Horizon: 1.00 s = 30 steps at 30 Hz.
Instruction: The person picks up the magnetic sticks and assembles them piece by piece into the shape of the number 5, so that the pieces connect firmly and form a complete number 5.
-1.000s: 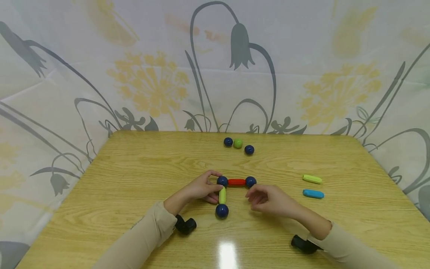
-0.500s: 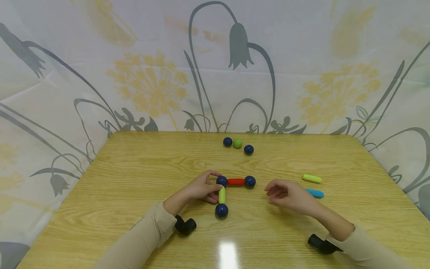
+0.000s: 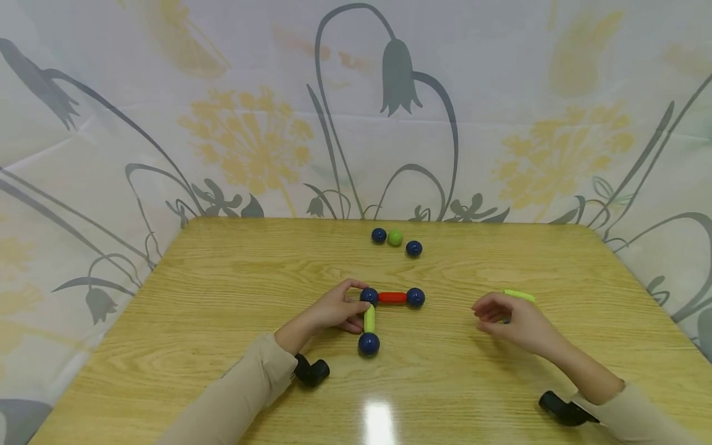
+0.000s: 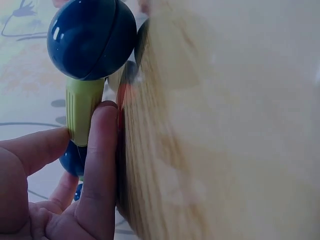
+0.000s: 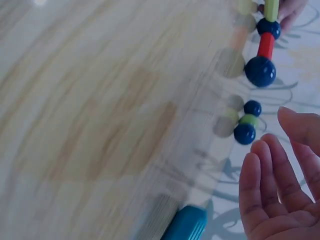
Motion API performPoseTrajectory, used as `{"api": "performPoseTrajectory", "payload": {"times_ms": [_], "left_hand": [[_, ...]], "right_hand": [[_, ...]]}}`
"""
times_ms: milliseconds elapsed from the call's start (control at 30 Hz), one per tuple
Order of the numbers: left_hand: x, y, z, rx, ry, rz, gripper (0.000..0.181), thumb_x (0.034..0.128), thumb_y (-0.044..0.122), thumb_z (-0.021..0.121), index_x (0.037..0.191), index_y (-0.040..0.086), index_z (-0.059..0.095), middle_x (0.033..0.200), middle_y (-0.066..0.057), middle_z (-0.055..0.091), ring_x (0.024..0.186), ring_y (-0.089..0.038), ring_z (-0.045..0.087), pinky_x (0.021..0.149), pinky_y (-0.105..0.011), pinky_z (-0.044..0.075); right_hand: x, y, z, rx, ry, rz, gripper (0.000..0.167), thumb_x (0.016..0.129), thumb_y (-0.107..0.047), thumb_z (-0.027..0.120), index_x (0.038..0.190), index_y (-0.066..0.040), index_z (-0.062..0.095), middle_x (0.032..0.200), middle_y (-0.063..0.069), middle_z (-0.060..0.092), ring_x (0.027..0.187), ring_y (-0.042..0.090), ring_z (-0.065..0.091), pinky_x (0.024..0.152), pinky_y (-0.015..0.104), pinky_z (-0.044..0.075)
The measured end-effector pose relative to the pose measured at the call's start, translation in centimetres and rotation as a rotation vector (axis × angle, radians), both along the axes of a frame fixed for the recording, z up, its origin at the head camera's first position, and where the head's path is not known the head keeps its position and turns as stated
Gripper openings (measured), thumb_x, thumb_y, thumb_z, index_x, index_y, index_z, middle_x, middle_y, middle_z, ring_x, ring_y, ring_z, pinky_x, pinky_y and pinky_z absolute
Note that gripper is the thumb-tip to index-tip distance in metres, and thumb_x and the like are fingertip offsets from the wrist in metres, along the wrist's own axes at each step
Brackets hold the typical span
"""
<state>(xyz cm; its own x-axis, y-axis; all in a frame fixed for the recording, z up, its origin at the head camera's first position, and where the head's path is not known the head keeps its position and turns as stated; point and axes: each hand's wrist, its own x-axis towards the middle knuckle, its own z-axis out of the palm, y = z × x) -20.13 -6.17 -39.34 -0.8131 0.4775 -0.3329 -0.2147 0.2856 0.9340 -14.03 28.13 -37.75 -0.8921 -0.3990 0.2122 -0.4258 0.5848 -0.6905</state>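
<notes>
The ball-and-bar frame (image 3: 371, 298) lies on the table (image 3: 250, 278) before us, its corner pinched by the fingers of our left hand (image 3: 334, 309); we should steady it lightly there. Our right hand (image 3: 517, 321), fingers loosely curved, grasps nothing; it seems best lowered over the blue bar (image 5: 185, 224), without nudging the yellow-green bar (image 3: 520, 295) just beyond.

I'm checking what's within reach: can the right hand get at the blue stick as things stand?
Probably yes: the right hand looks empty and near the blue stick, with nothing visible between them.
</notes>
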Motion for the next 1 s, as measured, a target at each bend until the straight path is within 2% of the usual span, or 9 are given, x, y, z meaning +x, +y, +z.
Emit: {"api": "performPoseTrajectory", "payload": {"times_ms": [333,500,600,767,867,1000], "left_hand": [[0.0,0.1,0.1,-0.008,-0.001,0.005,0.047,0.0952,0.01,0.054,0.138,0.009,0.036,0.093,-0.015,0.061,0.063,-0.018,0.063,0.061,-0.034,0.056],[0.1,0.1,0.1,-0.014,0.001,0.006,0.047,0.0952,0.01,0.054,0.138,0.009,0.036,0.092,-0.015,0.061,0.062,-0.018,0.063,0.061,-0.034,0.056],[0.1,0.1,0.0,-0.016,0.002,0.005,0.046,0.0953,0.01,0.054,0.138,0.009,0.036,0.092,-0.015,0.061,0.062,-0.018,0.063,0.061,-0.034,0.056],[0.0,0.0,0.0,-0.008,-0.001,0.006,0.047,0.0953,0.01,0.054,0.138,0.008,0.035,0.092,-0.015,0.061,0.062,-0.018,0.063,0.06,-0.034,0.056],[0.0,0.0,0.0,-0.004,-0.005,0.006,0.047,0.0951,0.01,0.054,0.138,0.008,0.035,0.093,-0.015,0.061,0.062,-0.018,0.063,0.061,-0.034,0.056],[-0.1,0.0,-0.1,-0.002,-0.006,0.004,0.047,0.095,0.01,0.054,0.138,0.008,0.035,0.093,-0.015,0.061,0.062,-0.018,0.063,0.061,-0.034,0.056]], "right_hand": [[0.3,3.1,-0.2,0.07,0.006,-0.155,0.023,0.082,-0.01,0.072,0.103,-0.002,0.064,0.097,0.01,0.065,0.083,0.007,0.06,0.068,0.023,0.051],[0.5,4.1,-0.3,0.117,0.028,-0.205,0.024,0.081,-0.013,0.073,0.102,-0.004,0.065,0.099,0.01,0.065,0.085,0.005,0.058,0.069,0.023,0.05],[0.5,4.6,-0.3,0.141,0.008,-0.216,0.026,0.081,-0.015,0.074,0.102,-0.004,0.065,0.1,0.009,0.064,0.086,0.005,0.057,0.069,0.024,0.05],[0.3,5.2,-0.4,0.185,-0.043,-0.202,0.028,0.08,-0.013,0.074,0.104,-0.003,0.065,0.098,0.008,0.064,0.086,0.011,0.059,0.069,0.025,0.05],[0.0,5.5,-0.5,0.215,-0.068,-0.159,0.026,0.079,-0.011,0.075,0.102,-0.003,0.065,0.095,0.005,0.064,0.082,0.013,0.059,0.068,0.025,0.051],[-0.2,5.9,-0.7,0.221,-0.096,-0.102,0.023,0.08,-0.01,0.074,0.1,-0.005,0.066,0.091,0.0,0.063,0.079,0.007,0.058,0.066,0.024,0.05]]}}
